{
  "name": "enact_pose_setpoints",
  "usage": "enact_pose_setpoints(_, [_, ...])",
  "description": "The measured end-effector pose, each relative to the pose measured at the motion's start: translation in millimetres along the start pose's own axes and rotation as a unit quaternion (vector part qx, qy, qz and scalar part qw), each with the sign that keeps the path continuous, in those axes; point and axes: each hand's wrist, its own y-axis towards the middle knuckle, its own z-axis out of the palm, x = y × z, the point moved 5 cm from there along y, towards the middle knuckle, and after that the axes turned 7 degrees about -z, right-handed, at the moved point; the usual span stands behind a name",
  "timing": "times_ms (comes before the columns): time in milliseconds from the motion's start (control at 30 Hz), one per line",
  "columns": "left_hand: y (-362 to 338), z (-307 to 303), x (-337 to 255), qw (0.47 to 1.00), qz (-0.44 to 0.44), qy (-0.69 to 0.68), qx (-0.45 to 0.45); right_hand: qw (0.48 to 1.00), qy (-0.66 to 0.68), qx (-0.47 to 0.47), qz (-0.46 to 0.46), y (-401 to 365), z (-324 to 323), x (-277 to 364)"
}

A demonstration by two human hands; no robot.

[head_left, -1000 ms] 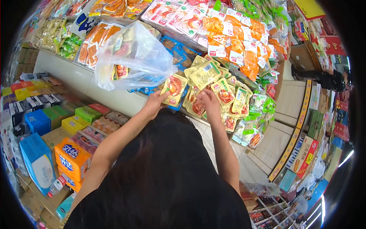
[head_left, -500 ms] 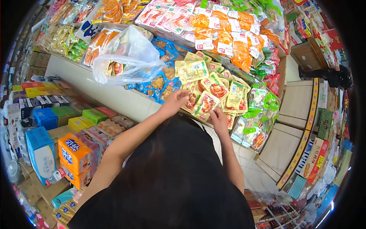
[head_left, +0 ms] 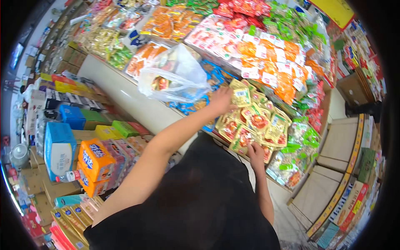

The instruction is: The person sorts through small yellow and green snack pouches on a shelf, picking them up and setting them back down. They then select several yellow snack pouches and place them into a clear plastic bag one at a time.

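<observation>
The right hand (head_left: 255, 151), nearest, lies fingers-down on the near edge of a heap of flat yellow snack packets printed with red food (head_left: 254, 123); whether it grips one cannot be told. The left hand (head_left: 221, 101), arm outstretched, pinches the edge of one yellow-and-green foil packet (head_left: 241, 96) atop the heap's far side. Just left, a crumpled clear plastic bag (head_left: 177, 75) holding a few small packets rests on the white display counter (head_left: 121, 89). Beyond lie orange packets (head_left: 271, 68)

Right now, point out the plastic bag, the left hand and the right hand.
plastic bag (head_left: 175, 77), head view, crumpled middle.
left hand (head_left: 220, 101), head view, back of hand.
right hand (head_left: 256, 152), head view, back of hand.
</observation>
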Motion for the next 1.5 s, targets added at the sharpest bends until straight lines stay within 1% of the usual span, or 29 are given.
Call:
enact_pose_setpoints(33, [5,-3,0,1.000,-0.004,0.011,-0.005,1.000,0.015,0.003,0.012,-1,1,-6])
enact_pose_setpoints(100, [11,-7,-2,0.998,-0.053,0.015,0.021,0.999,0.035,0.001,0.029,-2,3,-18])
enact_pose_setpoints(133, [15,-7,-2,0.998,-0.053,0.020,0.020,0.999,0.041,-0.003,0.034,-3,3,-24])
enact_pose_setpoints(200, [20,-5,2,0.996,-0.076,0.043,-0.011,0.998,0.041,0.002,0.042,-3,3,-20])
enact_pose_setpoints(267, [25,-8,3,0.997,-0.076,0.034,-0.009,0.998,0.046,-0.001,0.050,-4,1,-13])
enact_pose_setpoints(300, [27,-11,2,0.996,-0.083,0.038,0.007,0.995,0.075,0.000,0.071,-4,1,-4])
enact_pose_setpoints(333, [28,-14,2,0.995,-0.091,0.041,0.022,0.995,0.076,0.000,0.070,-3,2,-4])
enact_pose_setpoints(467, [35,-14,10,0.993,-0.107,0.054,0.006,0.992,0.098,-0.005,0.084,-2,4,-10])
enact_pose_setpoints(533, [37,-13,13,0.992,-0.117,0.048,0.022,0.991,0.103,-0.002,0.090,-2,5,-16])
enact_pose_setpoints(600, [41,-9,18,0.992,-0.116,0.031,0.031,0.992,0.101,-0.008,0.069,-2,5,-16])
enact_pose_setpoints(667, [42,-9,20,0.993,-0.112,0.015,0.040,0.993,0.096,-0.007,0.070,-1,7,-20])
enact_pose_setpoints(733, [41,-11,18,0.994,-0.102,0.022,0.029,0.993,0.089,-0.008,0.072,-3,5,-24])
enact_pose_setpoints(800, [40,-10,18,0.996,-0.088,0.007,0.024,0.993,0.086,-0.039,0.066,-2,5,-15])
enact_pose_setpoints(867, [42,-9,17,0.996,-0.085,0.011,0.017,0.995,0.070,-0.041,0.061,-2,4,-9])
enact_pose_setpoints(967, [45,-9,17,0.996,-0.080,0.010,0.036,0.997,0.033,-0.043,0.047,0,2,-5])
enact_pose_setpoints(1000, [46,-9,17,0.996,-0.076,0.002,0.045,0.997,0.032,-0.046,0.051,0,2,-5])
enact_pose_setpoints(1133, [47,-6,20,0.997,-0.071,-0.013,0.031,0.997,0.021,-0.034,0.061,1,2,-10])
enact_pose_setpoints(1167, [46,-8,19,0.997,-0.070,-0.016,0.019,0.996,0.040,-0.038,0.068,2,4,-6])
enact_pose_setpoints(1333, [44,-10,18,0.996,-0.072,-0.029,0.033,0.990,0.085,-0.045,0.101,3,6,-9])
enact_pose_setpoints(1400, [43,-11,19,0.997,-0.060,-0.049,0.023,0.990,0.081,-0.043,0.105,4,6,-7])
enact_pose_setpoints(1500, [42,-10,20,0.996,-0.067,-0.058,0.024,0.990,0.081,-0.040,0.110,6,6,-6])
